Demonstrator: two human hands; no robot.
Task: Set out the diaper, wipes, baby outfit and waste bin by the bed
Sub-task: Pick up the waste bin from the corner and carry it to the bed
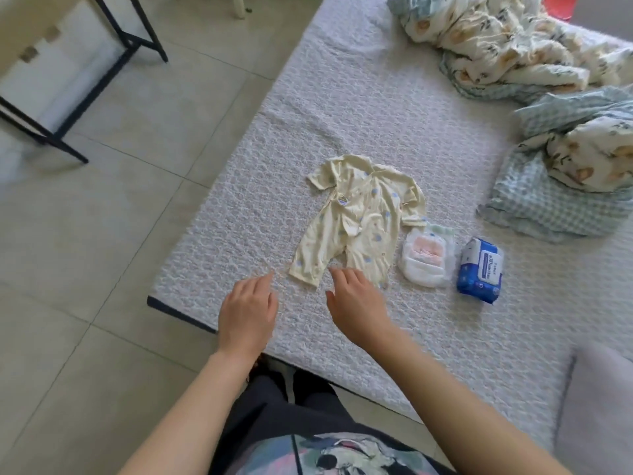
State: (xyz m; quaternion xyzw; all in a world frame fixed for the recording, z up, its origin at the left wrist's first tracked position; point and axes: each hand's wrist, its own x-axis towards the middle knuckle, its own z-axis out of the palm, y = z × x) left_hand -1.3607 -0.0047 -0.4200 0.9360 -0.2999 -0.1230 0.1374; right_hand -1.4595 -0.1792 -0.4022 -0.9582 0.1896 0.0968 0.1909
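Baby things laid out on the bed [342,108].
The outfit [359,217] lies flat, the diaper [426,258] just beside it, then the wipes [479,269]. Left hand [248,310] and right hand [356,303] hover open and empty near the outfit's legs.

A white textured cover [359,108] spreads over the bed. A crumpled quilt [507,46] printed in cream and blue lies at the far right, with a blue checked blanket [548,204] heaped just below it. Grey floor tiles [85,252] run along the left, where a black metal frame [85,97] stands.
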